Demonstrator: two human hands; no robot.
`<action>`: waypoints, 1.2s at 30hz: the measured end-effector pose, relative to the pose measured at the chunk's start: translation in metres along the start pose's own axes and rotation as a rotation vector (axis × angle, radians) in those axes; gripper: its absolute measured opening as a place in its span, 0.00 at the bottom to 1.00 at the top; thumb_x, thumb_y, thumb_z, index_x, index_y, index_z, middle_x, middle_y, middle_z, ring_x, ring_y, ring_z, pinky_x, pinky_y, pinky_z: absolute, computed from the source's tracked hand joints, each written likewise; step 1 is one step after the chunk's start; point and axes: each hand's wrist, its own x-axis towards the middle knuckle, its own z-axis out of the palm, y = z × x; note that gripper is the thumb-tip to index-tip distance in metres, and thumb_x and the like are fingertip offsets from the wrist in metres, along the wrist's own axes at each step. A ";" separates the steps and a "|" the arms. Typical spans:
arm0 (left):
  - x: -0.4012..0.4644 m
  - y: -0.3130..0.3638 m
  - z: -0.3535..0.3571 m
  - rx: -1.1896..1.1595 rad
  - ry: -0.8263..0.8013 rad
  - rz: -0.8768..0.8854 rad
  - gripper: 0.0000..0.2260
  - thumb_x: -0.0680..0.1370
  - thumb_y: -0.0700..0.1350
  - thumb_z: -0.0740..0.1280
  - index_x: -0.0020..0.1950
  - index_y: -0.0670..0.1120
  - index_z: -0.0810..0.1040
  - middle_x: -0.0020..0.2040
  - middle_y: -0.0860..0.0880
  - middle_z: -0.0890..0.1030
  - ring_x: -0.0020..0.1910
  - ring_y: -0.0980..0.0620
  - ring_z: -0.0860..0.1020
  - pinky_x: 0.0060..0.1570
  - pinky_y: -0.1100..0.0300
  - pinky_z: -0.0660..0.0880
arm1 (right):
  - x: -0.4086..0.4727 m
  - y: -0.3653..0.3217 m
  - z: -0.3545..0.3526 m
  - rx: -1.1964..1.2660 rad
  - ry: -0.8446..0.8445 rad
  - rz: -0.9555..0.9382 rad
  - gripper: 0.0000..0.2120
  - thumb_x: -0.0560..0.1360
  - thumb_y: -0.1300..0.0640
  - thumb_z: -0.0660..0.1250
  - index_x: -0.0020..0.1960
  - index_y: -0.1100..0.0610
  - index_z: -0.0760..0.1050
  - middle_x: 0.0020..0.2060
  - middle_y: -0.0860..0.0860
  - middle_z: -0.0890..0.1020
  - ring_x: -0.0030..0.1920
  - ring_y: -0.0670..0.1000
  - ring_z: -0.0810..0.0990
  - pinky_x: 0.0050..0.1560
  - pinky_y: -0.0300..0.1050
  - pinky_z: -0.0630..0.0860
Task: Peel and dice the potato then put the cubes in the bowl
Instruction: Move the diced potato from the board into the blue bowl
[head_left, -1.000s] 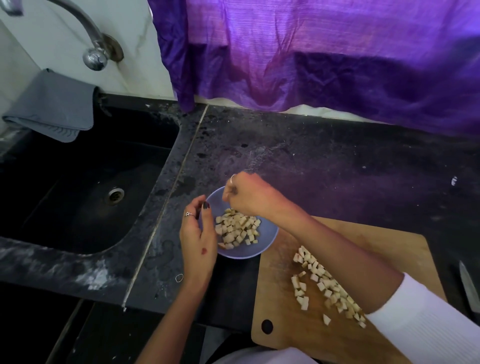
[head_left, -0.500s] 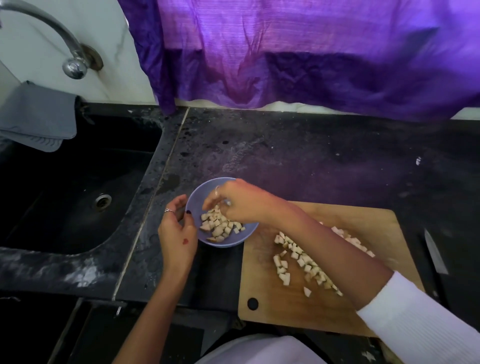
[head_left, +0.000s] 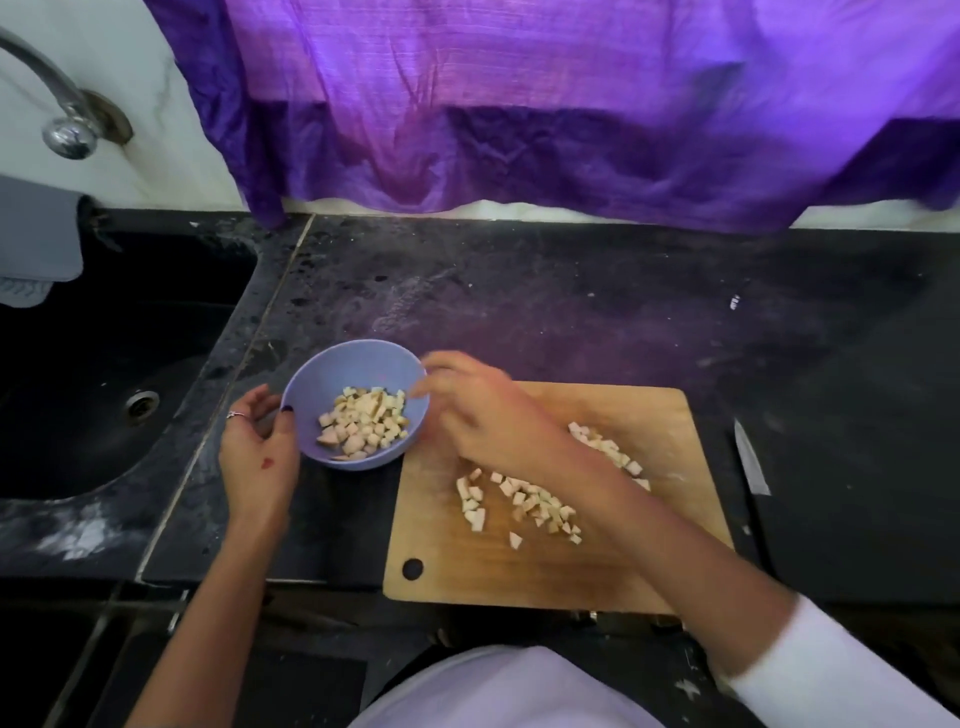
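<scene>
Our left hand (head_left: 258, 457) cups the bowl (head_left: 311, 395) by its left wall on the counter (head_left: 545, 312). Our right hand (head_left: 485, 410), fingers loosely spread and blurred, hovers at its right rim. The remaining cubes (head_left: 524, 501) lie on the cutting board (head_left: 649, 415), just right of the bowl and nearer our right hand.

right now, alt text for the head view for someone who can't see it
A person's left hand grips a lilac bowl of potato cubes while the right hand hovers beside its rim. More cubes lie on a wooden cutting board.
</scene>
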 end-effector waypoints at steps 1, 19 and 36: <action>-0.002 -0.002 -0.001 -0.014 0.008 -0.015 0.15 0.81 0.38 0.62 0.68 0.40 0.69 0.57 0.48 0.75 0.56 0.52 0.75 0.55 0.58 0.72 | -0.026 0.019 -0.011 -0.035 0.039 0.037 0.15 0.78 0.62 0.62 0.64 0.56 0.75 0.69 0.49 0.70 0.63 0.44 0.71 0.61 0.36 0.67; -0.019 0.004 -0.006 0.041 0.022 -0.132 0.14 0.81 0.40 0.61 0.66 0.44 0.74 0.58 0.45 0.80 0.58 0.46 0.78 0.60 0.50 0.75 | -0.074 0.107 0.020 -0.524 -0.193 -0.060 0.34 0.68 0.22 0.51 0.72 0.28 0.48 0.78 0.44 0.45 0.77 0.59 0.43 0.70 0.70 0.41; -0.029 0.007 -0.001 0.035 0.055 -0.126 0.14 0.82 0.39 0.60 0.67 0.44 0.74 0.59 0.45 0.80 0.58 0.46 0.78 0.55 0.54 0.74 | -0.068 0.103 0.030 -0.668 0.101 -0.204 0.14 0.76 0.43 0.61 0.49 0.50 0.81 0.48 0.53 0.81 0.38 0.56 0.80 0.24 0.43 0.74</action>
